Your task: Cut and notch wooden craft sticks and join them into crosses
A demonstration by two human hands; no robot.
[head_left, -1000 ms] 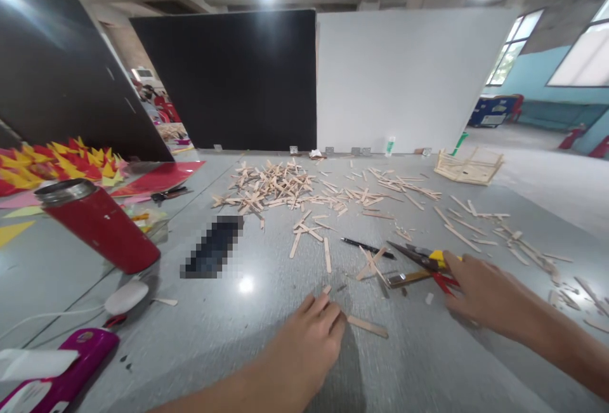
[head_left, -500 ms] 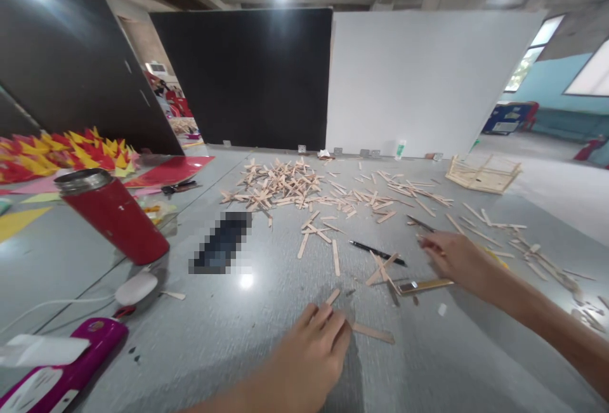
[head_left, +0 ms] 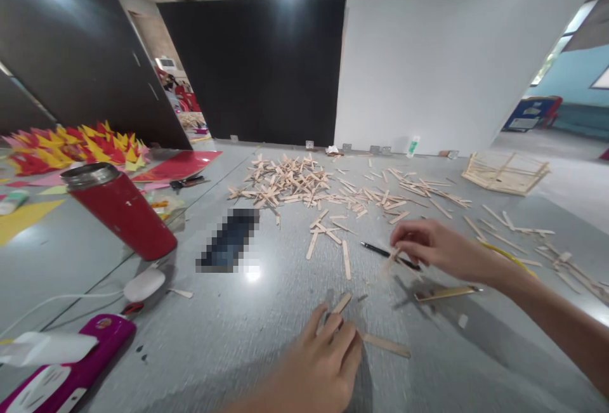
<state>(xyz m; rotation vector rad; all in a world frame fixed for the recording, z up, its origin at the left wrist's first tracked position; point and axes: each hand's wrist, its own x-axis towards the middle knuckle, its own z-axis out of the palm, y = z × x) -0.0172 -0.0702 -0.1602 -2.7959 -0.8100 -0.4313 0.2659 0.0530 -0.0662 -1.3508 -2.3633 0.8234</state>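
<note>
My left hand (head_left: pixel 328 356) rests low on the table, fingers bent over two flat wooden craft sticks. One stick (head_left: pixel 343 302) pokes out ahead of the fingertips; the other (head_left: pixel 387 344) sticks out to the right. Where they meet is hidden beneath the fingers. My right hand (head_left: pixel 423 245) pinches a small bunch of crossed craft sticks (head_left: pixel 392 262), blurred, just above the table. Behind that bunch lies a black pen (head_left: pixel 375 249). Below the right hand is a yellow cutter knife (head_left: pixel 447 294).
A heap of crossed sticks (head_left: pixel 290 181) spreads across the back. A dark pixelated phone-like shape (head_left: pixel 228 242), a red flask (head_left: pixel 128 213) and a purple power strip (head_left: pixel 95 349) occupy the left. A stick-built frame (head_left: pixel 507 175) stands back right. Black and white boards (head_left: pixel 428 70) rise behind.
My right hand has moved left from beside the knife and taken hold of the crossed sticks that lay by the pen. My left hand stays over its sticks, index finger slightly more extended.
</note>
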